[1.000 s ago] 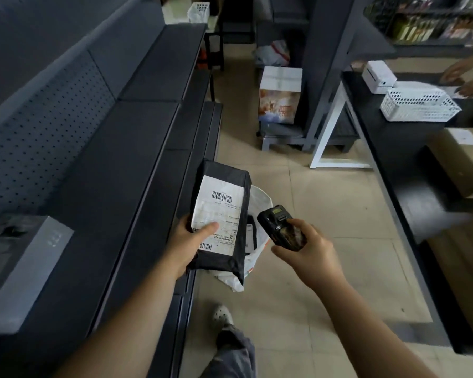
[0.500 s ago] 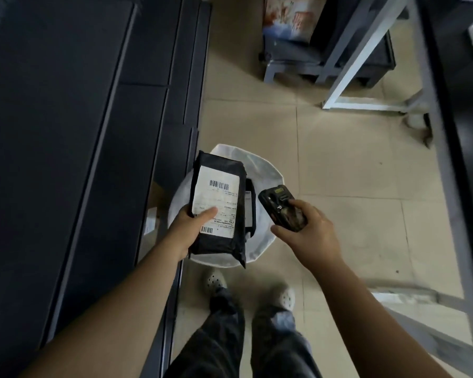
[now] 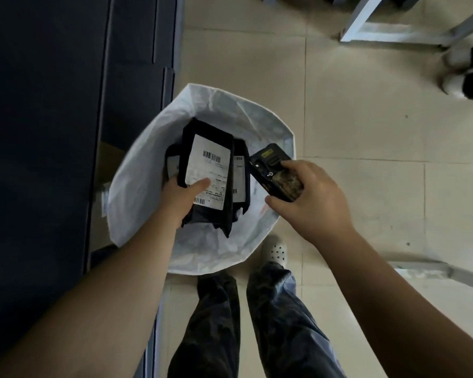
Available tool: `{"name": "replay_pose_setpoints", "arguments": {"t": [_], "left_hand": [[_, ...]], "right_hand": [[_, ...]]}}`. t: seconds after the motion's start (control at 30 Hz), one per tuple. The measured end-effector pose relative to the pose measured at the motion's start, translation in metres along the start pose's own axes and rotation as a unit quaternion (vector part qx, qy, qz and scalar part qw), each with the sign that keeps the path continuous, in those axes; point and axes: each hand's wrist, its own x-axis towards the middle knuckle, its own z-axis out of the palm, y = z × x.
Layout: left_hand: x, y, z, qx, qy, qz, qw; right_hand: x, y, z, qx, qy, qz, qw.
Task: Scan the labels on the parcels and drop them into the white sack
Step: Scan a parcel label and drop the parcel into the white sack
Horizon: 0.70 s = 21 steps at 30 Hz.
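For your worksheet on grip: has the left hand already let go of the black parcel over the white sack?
No: the left hand grips the black parcel, thumb across its label, above the white sack.

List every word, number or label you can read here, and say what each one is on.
No text can be read.
Label on the black parcel held in the left hand: barcodes and print lines, too blurred.
Label on the parcel in the white sack: too small.
Scanner in the right hand: yellow mark, unreadable.
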Motion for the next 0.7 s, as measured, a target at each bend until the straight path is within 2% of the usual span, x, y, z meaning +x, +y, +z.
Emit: {"name": "replay_pose_setpoints", "arguments": {"t": [0.3, 0.53, 0.7], "left_hand": [[0.069, -0.034, 0.067, 0.045, 0.022, 0.015, 0.999], [0.101, -0.066, 0.08, 0.13, -0.072, 0.009, 0.989], [0.108, -0.058, 0.066, 0.156, -0.094, 0.015, 0.983]], "right_hand": [[0.003, 0.03, 0.008, 0.06, 0.026, 0.004, 0.998], [0.004, 0.044, 0.018, 0.107, 0.059, 0.019, 0.992], [0.003, 0.041, 0.019, 0.119, 0.059, 0.024, 0.991]]}}
